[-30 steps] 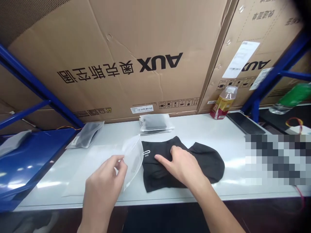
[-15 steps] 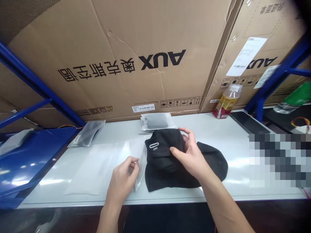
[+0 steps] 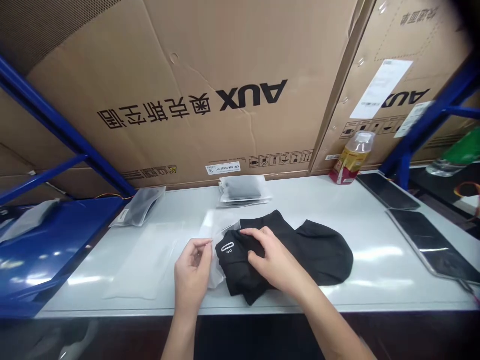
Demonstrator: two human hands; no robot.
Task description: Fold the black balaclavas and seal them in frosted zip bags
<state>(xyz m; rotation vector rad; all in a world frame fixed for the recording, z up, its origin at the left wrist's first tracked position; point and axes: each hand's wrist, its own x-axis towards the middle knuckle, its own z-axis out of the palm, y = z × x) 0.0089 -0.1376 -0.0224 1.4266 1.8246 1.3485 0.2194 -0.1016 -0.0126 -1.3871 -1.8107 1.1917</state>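
My left hand pinches the edge of a clear plastic bag between thumb and fingers. Folded black fabric with a small white logo is in the grip of my right hand, thumb and fingers on top of it. Its left end sits at the bag's mouth, partly inside; the fabric hides how far. More black fabric, with a rounded end, lies flat on the table behind and to the right of my right hand. I cannot tell what kind of garment it is.
Flat clear bags lie to the left. Filled bags stand at the back: a stack and a single one. A drink bottle and two phone-like dark slabs are right. Large cartons rise behind.
My right hand has moved left and down, bringing the logo end of the fabric to the bag. The bag's mouth now stands open around the fabric's edge.
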